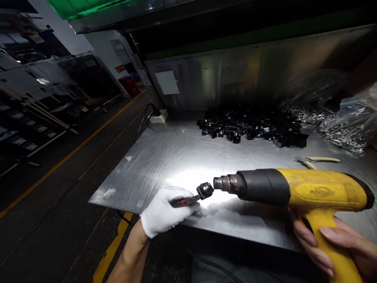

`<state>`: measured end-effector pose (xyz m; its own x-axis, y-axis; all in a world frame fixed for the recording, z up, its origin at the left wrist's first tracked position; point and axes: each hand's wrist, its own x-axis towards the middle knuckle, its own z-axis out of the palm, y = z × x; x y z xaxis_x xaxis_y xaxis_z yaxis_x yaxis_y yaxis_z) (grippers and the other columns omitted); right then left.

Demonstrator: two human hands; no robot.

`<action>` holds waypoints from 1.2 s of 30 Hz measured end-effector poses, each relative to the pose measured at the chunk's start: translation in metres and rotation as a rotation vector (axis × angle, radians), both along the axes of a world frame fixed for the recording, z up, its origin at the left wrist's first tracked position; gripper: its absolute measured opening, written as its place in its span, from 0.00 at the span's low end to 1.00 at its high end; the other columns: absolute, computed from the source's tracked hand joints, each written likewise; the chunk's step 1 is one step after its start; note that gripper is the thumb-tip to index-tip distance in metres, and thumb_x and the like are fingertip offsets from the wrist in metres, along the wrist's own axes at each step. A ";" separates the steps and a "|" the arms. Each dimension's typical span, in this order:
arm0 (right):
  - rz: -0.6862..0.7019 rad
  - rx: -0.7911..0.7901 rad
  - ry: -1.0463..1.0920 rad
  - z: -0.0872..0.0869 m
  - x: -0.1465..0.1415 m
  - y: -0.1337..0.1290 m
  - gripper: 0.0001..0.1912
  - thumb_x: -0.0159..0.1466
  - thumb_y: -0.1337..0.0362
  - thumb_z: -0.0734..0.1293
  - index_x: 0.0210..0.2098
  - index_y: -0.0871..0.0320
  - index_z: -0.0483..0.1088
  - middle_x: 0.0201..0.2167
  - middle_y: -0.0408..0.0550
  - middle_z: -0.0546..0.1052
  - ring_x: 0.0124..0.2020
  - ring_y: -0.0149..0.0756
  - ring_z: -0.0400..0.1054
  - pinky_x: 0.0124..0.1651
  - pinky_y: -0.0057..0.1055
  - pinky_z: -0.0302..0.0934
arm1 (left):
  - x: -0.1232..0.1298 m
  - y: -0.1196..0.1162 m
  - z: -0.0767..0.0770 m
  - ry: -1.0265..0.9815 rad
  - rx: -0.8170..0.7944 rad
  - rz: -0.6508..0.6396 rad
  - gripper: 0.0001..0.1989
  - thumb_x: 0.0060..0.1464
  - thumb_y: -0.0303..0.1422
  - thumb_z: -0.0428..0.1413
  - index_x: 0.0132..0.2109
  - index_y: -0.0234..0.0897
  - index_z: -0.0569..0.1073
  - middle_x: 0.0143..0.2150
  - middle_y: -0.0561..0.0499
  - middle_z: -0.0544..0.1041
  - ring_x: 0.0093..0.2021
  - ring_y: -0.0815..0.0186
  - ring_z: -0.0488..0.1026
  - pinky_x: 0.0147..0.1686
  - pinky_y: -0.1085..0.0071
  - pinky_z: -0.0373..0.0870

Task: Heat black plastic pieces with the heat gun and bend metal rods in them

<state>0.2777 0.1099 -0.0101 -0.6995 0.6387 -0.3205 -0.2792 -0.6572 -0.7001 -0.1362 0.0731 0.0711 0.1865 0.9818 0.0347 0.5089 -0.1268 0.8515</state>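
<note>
My left hand [169,210], in a white glove, is closed around a slim dark hand tool [185,202] with a red mark; its exact kind I cannot make out. At the tool's far end sits a small black part [205,190] with a shiny metal piece in it. My bare right hand [338,243] grips the handle of a yellow and black heat gun [318,190]. Its stepped metal nozzle points left, very close to the black part. Both hands are over the front edge of the metal table [165,157].
A pile of small black parts [250,125] lies at the back. Clear bags of metal pieces [347,125] stand at the back right. Cutting pliers [321,160] lie behind the heat gun. A white power strip [159,116] with a black plug sits at the back left corner.
</note>
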 end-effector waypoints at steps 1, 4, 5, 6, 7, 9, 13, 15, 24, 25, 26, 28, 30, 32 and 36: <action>0.013 0.011 0.012 0.000 -0.001 0.000 0.16 0.66 0.51 0.68 0.44 0.57 0.72 0.24 0.48 0.68 0.22 0.36 0.62 0.25 0.32 0.64 | 0.000 0.001 0.001 -0.002 -0.006 -0.008 0.10 0.56 0.25 0.60 0.27 0.37 0.80 0.25 0.53 0.78 0.22 0.71 0.70 0.24 0.75 0.68; 0.021 0.043 0.041 -0.003 -0.003 -0.001 0.16 0.67 0.52 0.66 0.44 0.58 0.72 0.31 0.50 0.70 0.22 0.33 0.62 0.25 0.30 0.65 | -0.002 0.002 0.002 0.015 -0.042 -0.036 0.10 0.56 0.26 0.59 0.27 0.37 0.80 0.22 0.54 0.74 0.21 0.70 0.68 0.24 0.74 0.66; 0.004 0.041 0.041 -0.004 -0.004 -0.002 0.16 0.67 0.52 0.67 0.44 0.58 0.72 0.34 0.51 0.71 0.22 0.32 0.62 0.25 0.30 0.65 | -0.003 0.002 0.002 0.026 -0.060 -0.047 0.11 0.55 0.25 0.59 0.25 0.37 0.78 0.21 0.55 0.71 0.21 0.71 0.67 0.24 0.74 0.64; -0.006 0.038 0.045 -0.004 -0.004 -0.003 0.16 0.67 0.52 0.67 0.43 0.59 0.72 0.35 0.51 0.71 0.22 0.31 0.62 0.24 0.29 0.65 | -0.004 0.002 0.002 0.031 -0.080 -0.055 0.11 0.54 0.25 0.59 0.23 0.37 0.75 0.20 0.55 0.69 0.21 0.71 0.65 0.24 0.74 0.63; -0.009 0.034 0.051 -0.004 -0.005 -0.003 0.16 0.67 0.52 0.67 0.42 0.59 0.72 0.36 0.52 0.71 0.22 0.31 0.62 0.24 0.29 0.66 | -0.005 0.002 0.001 0.024 -0.102 -0.064 0.12 0.53 0.25 0.59 0.22 0.37 0.73 0.20 0.56 0.67 0.22 0.71 0.64 0.24 0.74 0.61; -0.011 0.027 0.070 -0.001 -0.009 -0.005 0.16 0.66 0.52 0.68 0.41 0.60 0.72 0.36 0.52 0.72 0.22 0.30 0.63 0.24 0.28 0.66 | -0.008 0.002 -0.001 -0.016 -0.148 -0.076 0.12 0.53 0.26 0.58 0.22 0.36 0.71 0.21 0.55 0.65 0.22 0.71 0.61 0.24 0.73 0.60; -0.126 -0.029 0.035 0.009 -0.017 -0.009 0.18 0.62 0.53 0.73 0.44 0.59 0.72 0.35 0.52 0.73 0.20 0.29 0.63 0.21 0.27 0.65 | -0.012 0.004 -0.006 -0.061 -0.229 -0.094 0.13 0.54 0.29 0.57 0.22 0.36 0.69 0.21 0.55 0.64 0.23 0.70 0.60 0.24 0.71 0.58; -0.141 -0.047 0.025 0.010 -0.018 -0.009 0.18 0.61 0.53 0.74 0.43 0.59 0.72 0.33 0.52 0.73 0.19 0.29 0.62 0.20 0.26 0.64 | -0.012 0.005 -0.009 -0.067 -0.259 -0.103 0.13 0.52 0.31 0.58 0.21 0.36 0.68 0.20 0.55 0.64 0.22 0.70 0.60 0.24 0.70 0.59; -0.051 -0.005 0.075 0.004 -0.013 -0.007 0.18 0.63 0.51 0.72 0.42 0.61 0.73 0.35 0.52 0.73 0.21 0.30 0.64 0.23 0.27 0.65 | -0.012 0.007 -0.010 -0.120 -0.345 -0.122 0.13 0.50 0.32 0.60 0.21 0.37 0.67 0.19 0.55 0.65 0.21 0.70 0.60 0.23 0.70 0.58; -0.071 -0.015 0.059 0.009 -0.016 -0.007 0.19 0.62 0.51 0.72 0.41 0.61 0.73 0.34 0.52 0.72 0.21 0.30 0.64 0.22 0.27 0.65 | -0.012 0.007 -0.010 -0.124 -0.350 -0.123 0.13 0.50 0.32 0.60 0.21 0.37 0.67 0.19 0.55 0.65 0.21 0.70 0.61 0.23 0.70 0.58; -0.096 -0.028 0.040 0.013 -0.018 -0.008 0.19 0.61 0.51 0.73 0.39 0.61 0.74 0.32 0.51 0.72 0.21 0.30 0.64 0.22 0.27 0.65 | -0.012 0.008 -0.010 -0.127 -0.356 -0.124 0.13 0.50 0.32 0.60 0.21 0.37 0.68 0.19 0.55 0.66 0.21 0.70 0.61 0.23 0.70 0.58; -0.129 -0.051 0.011 0.020 -0.022 -0.009 0.20 0.58 0.51 0.75 0.38 0.62 0.74 0.31 0.49 0.71 0.21 0.30 0.63 0.21 0.26 0.64 | -0.012 0.008 -0.010 -0.129 -0.364 -0.125 0.12 0.49 0.31 0.60 0.21 0.37 0.68 0.20 0.54 0.67 0.21 0.69 0.62 0.23 0.70 0.59; -0.126 -0.053 0.007 0.021 -0.022 -0.008 0.20 0.58 0.51 0.75 0.37 0.62 0.74 0.31 0.49 0.71 0.20 0.30 0.63 0.21 0.26 0.64 | -0.011 0.009 -0.010 -0.127 -0.368 -0.120 0.11 0.48 0.30 0.60 0.21 0.36 0.68 0.19 0.54 0.67 0.21 0.69 0.62 0.24 0.70 0.59; -0.098 -0.034 0.033 0.016 -0.020 -0.007 0.19 0.59 0.51 0.74 0.38 0.61 0.74 0.31 0.49 0.72 0.21 0.30 0.63 0.22 0.26 0.65 | -0.010 0.009 -0.010 -0.125 -0.372 -0.116 0.11 0.48 0.29 0.59 0.21 0.36 0.68 0.19 0.54 0.67 0.21 0.69 0.62 0.24 0.70 0.59; -0.027 0.013 0.090 0.006 -0.015 -0.006 0.17 0.63 0.51 0.71 0.39 0.60 0.73 0.30 0.50 0.71 0.21 0.30 0.63 0.23 0.27 0.65 | -0.010 0.008 -0.009 -0.122 -0.378 -0.120 0.11 0.47 0.28 0.59 0.21 0.36 0.67 0.19 0.55 0.66 0.21 0.70 0.61 0.23 0.70 0.57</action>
<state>0.2627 0.1040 -0.0039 -0.7076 0.6614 -0.2485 -0.3590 -0.6395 -0.6799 -0.1459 0.0815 0.0619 0.3168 0.9013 -0.2954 0.4024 0.1543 0.9024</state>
